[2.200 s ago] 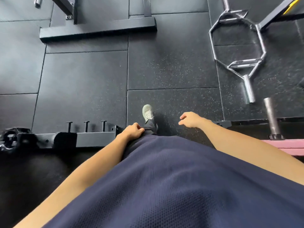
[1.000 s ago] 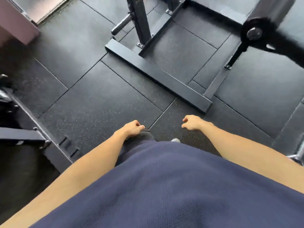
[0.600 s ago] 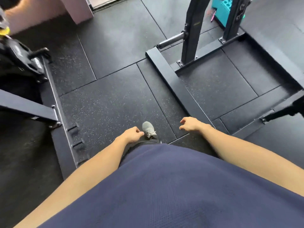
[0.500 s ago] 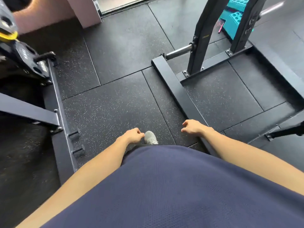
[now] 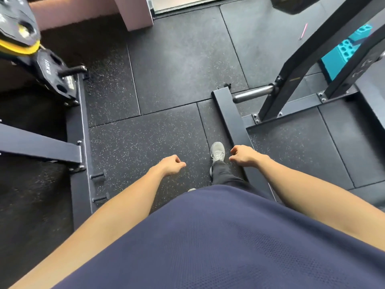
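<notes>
I look down at a black rubber gym floor (image 5: 145, 142). My left hand (image 5: 171, 164) hangs in front of my body, fingers loosely curled, holding nothing. My right hand (image 5: 242, 156) hangs the same way, loosely curled and empty, above the base bar of a rack. My grey shoe (image 5: 217, 152) is stepped forward between the two hands. A navy shirt fills the lower part of the view.
A black rack base bar (image 5: 231, 122) runs along my right, with uprights (image 5: 308, 65) and a steel peg (image 5: 253, 94). On the left stands another rack frame (image 5: 82, 130) with black weight plates (image 5: 56, 78) and a yellow one (image 5: 18, 49). A teal block (image 5: 341, 51) lies far right. A pink wall corner (image 5: 135, 13) is ahead.
The view has swung round from the hex bar area to the aisle between two racks. I have stepped forward, the grey shoe now ahead. Both hands stay empty and loosely curled.
</notes>
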`<state>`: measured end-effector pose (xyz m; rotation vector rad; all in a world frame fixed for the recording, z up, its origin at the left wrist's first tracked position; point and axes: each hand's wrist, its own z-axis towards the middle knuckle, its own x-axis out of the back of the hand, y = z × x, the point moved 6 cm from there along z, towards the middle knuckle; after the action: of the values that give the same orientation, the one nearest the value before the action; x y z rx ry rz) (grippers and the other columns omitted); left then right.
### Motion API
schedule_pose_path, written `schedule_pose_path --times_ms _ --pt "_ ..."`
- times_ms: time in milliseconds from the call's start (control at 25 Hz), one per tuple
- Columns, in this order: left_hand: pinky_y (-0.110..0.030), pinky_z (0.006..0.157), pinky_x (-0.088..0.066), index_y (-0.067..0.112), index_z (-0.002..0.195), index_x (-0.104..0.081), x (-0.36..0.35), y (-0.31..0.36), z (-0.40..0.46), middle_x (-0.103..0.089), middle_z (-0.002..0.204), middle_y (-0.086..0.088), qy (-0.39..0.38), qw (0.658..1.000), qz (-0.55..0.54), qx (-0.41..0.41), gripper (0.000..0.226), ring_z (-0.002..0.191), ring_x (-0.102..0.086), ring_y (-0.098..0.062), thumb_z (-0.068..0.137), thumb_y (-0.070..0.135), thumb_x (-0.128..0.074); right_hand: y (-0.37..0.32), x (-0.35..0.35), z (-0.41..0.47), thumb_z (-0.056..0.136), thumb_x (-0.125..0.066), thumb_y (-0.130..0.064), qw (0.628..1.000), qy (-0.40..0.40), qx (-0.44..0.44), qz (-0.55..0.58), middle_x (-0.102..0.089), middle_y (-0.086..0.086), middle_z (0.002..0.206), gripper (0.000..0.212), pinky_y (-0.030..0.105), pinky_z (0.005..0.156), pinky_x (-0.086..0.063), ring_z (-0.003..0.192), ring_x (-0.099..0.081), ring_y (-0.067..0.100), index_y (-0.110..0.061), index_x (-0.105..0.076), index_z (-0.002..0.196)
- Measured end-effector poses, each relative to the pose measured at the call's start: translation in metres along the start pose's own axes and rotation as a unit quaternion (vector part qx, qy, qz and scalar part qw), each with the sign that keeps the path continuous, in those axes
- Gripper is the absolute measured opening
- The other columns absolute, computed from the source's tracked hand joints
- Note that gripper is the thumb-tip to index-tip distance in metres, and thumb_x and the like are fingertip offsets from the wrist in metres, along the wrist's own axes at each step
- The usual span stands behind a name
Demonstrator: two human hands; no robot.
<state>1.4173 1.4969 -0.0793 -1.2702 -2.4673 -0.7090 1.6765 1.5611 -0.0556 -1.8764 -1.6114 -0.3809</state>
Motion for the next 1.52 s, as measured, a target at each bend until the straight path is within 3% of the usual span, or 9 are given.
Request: schedule_pose_path --times_ms 440,560,640,800,960,1040,1240,1400,1520 --pt "-0.033 0.089 -0.039 0.021 0.114 -0.058 0.119 0.038 0.062 -0.059 0.119 -0.001 0.081 0.972 -0.189 0.117 0.032 0.108 -0.054 -0.023 0.092 0.043 -0.052 -0.105 0.171 0.164 0.091 -0.056 -0.019 0.971 -0.062 0.149 -0.173 -0.062 0.022 0.124 0.036 0.036 0.095 -0.047 0.115 -0.058 0.035 0.004 -0.062 0.118" --pt "-0.032 0.085 -0.041 0.022 0.11 -0.058 0.148 0.027 0.078 -0.061 0.113 0.0 0.091 0.959 -0.229 0.139 0.03 0.102 -0.055 -0.021 0.092 0.044 -0.052 -0.143 0.193 0.207 0.091 -0.056 -0.021 0.958 -0.086 0.168 -0.218 -0.065 0.02 0.106 0.021 0.029 0.079 -0.046 0.098 -0.06 0.03 -0.002 -0.066 0.089" --pt "-0.032 0.085 -0.041 0.024 0.107 -0.058 0.169 0.015 0.095 -0.062 0.113 0.0 0.09 0.955 -0.243 0.147 0.026 0.103 -0.056 -0.021 0.091 0.044 -0.053 -0.164 0.204 0.233 0.092 -0.055 -0.023 0.954 -0.1 0.154 -0.238 -0.058 0.017 0.093 0.026 0.025 0.07 -0.035 0.084 -0.051 0.023 -0.007 -0.056 0.072" --pt "-0.032 0.083 -0.042 0.024 0.104 -0.059 0.23 -0.009 0.141 -0.063 0.112 -0.002 0.061 0.955 -0.244 0.157 0.026 0.098 -0.057 -0.022 0.09 0.045 -0.054 -0.206 0.231 0.286 0.093 -0.057 -0.023 0.957 -0.116 0.137 -0.226 -0.062 0.018 0.097 0.024 0.023 0.068 -0.033 0.085 -0.053 0.021 -0.001 -0.066 0.095" --pt "-0.032 0.083 -0.041 0.025 0.105 -0.058 0.343 -0.022 0.192 -0.062 0.113 -0.001 0.048 0.969 -0.206 0.129 0.024 0.098 -0.056 -0.021 0.09 0.044 -0.053 -0.253 0.288 0.336 0.091 -0.056 -0.018 0.978 -0.096 0.082 -0.168 -0.051 0.007 0.069 0.032 0.023 0.047 -0.031 0.068 -0.048 0.02 -0.012 -0.048 0.06" --pt "-0.03 0.078 -0.04 0.024 0.107 -0.057 0.404 -0.017 0.214 -0.063 0.106 -0.001 0.05 0.978 -0.176 0.104 0.025 0.092 -0.055 -0.02 0.092 0.043 -0.051 -0.271 0.315 0.356 0.09 -0.055 -0.017 0.985 -0.083 0.051 -0.143 -0.051 0.008 0.066 0.03 0.022 0.043 -0.03 0.066 -0.049 0.023 -0.01 -0.048 0.062" --pt "-0.03 0.076 -0.039 0.025 0.107 -0.054 0.511 0.008 0.272 -0.063 0.1 -0.002 0.025 0.991 -0.109 0.076 0.026 0.087 -0.054 -0.02 0.094 0.047 -0.05 -0.3 0.369 0.4 0.09 -0.056 -0.019 0.993 -0.068 0.009 -0.098 -0.057 0.015 0.086 0.018 0.026 0.056 -0.035 0.078 -0.051 0.027 -0.006 -0.059 0.076" --pt "-0.03 0.075 -0.039 0.021 0.112 -0.055 0.578 0.04 0.323 -0.062 0.1 -0.001 0.018 0.994 -0.079 0.067 0.031 0.084 -0.056 -0.018 0.095 0.046 -0.049 -0.308 0.423 0.459 0.09 -0.059 -0.026 0.995 -0.059 -0.015 -0.078 -0.067 0.019 0.116 0.035 0.029 0.081 -0.047 0.108 -0.061 0.033 0.002 -0.067 0.109" --pt "-0.031 0.074 -0.039 0.021 0.112 -0.054 0.626 0.061 0.351 -0.06 0.099 0.0 0.04 0.991 -0.104 0.08 0.031 0.084 -0.055 -0.018 0.095 0.046 -0.047 -0.331 0.481 0.505 0.092 -0.057 -0.026 0.992 -0.055 0.014 -0.111 -0.064 0.02 0.123 0.039 0.035 0.094 -0.049 0.113 -0.06 0.033 0.002 -0.065 0.118"
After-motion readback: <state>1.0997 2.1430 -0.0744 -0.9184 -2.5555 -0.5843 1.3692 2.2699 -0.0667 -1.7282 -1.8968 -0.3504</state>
